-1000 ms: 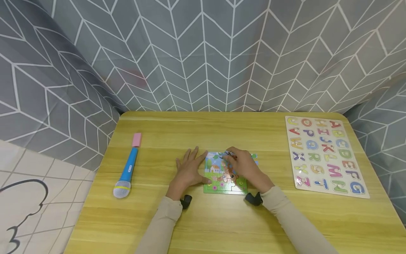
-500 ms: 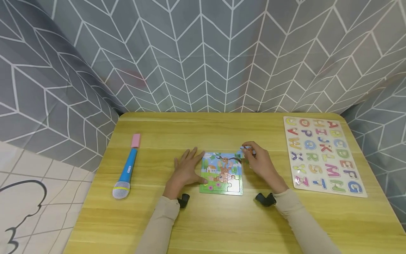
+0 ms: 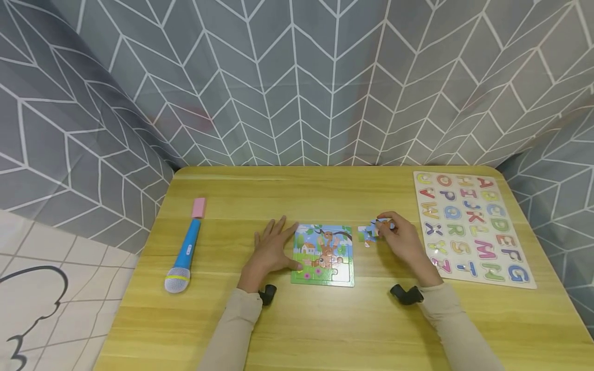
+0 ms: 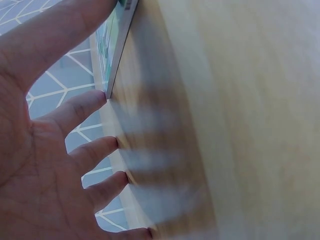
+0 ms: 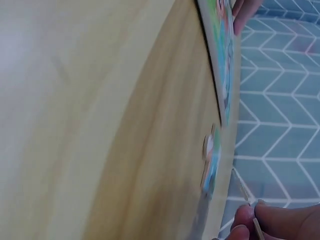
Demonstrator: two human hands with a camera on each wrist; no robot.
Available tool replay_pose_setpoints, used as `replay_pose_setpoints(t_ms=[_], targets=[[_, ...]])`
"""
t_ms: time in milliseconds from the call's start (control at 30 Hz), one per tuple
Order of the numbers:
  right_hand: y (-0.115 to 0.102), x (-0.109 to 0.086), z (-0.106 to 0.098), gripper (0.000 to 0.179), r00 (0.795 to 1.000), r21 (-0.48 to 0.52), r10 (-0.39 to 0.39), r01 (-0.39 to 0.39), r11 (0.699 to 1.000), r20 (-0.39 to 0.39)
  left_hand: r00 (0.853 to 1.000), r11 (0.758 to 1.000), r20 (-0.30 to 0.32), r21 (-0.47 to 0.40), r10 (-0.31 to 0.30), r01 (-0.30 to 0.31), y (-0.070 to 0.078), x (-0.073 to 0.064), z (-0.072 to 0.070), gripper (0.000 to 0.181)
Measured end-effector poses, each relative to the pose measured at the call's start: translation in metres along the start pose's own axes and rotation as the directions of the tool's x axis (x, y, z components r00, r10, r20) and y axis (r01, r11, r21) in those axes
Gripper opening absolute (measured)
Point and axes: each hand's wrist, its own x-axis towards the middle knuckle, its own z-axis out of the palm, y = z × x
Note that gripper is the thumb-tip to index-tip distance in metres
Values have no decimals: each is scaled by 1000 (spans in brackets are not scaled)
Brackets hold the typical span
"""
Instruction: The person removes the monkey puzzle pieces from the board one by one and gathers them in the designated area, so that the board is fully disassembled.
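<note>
A square jigsaw puzzle [image 3: 322,255] in a tray lies on the table, with an animal, a branch and a small house on it. My left hand [image 3: 268,253] rests at its left side with fingers spread, the thumb over the tray's edge and fingertips on the table. To the right of the tray, my right hand [image 3: 407,247] pinches a puzzle piece [image 5: 241,186] between thumb and fingers, just off the table. Loose puzzle pieces [image 3: 364,235] lie between that hand and the tray; the right wrist view shows these loose pieces [image 5: 212,160] flat on the wood.
A blue toy microphone [image 3: 187,249] with a pink block [image 3: 198,207] at its end lies on the left. At the right stands an alphabet board [image 3: 473,226] with coloured letters, lying flat. A grey patterned curtain [image 3: 315,93] hangs behind the table [image 3: 297,330].
My right hand has moved from over the puzzle rightward, past the loose pieces, and now holds a piece beyond them. The left hand has stayed at the tray's left edge.
</note>
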Motion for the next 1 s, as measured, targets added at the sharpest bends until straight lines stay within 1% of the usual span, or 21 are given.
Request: replay_pose_setpoints(t_ms=[167, 367, 500, 667, 1000], targets=[[8, -4, -8, 31, 999, -14, 39, -39, 999, 3, 1000, 1000, 0, 3, 2, -2, 1, 0, 0, 110], [15, -6, -11, 33, 999, -55, 43, -42, 998, 10, 1000, 1000, -1, -4, -2, 2, 1, 0, -1, 110], [17, -7, -11, 36, 1000, -123, 30, -29, 992, 0, 1000, 1000, 3, -8, -2, 2, 1, -1, -1, 110], [18, -5, -9, 40, 1000, -212, 8, -11, 977, -14, 1000, 1000, -1, 6, 2, -2, 0, -1, 0, 110], [13, -2, -10, 39, 999, -309, 34, -44, 950, -39, 1000, 1000, -3, 6, 6, -6, -1, -1, 0, 110]])
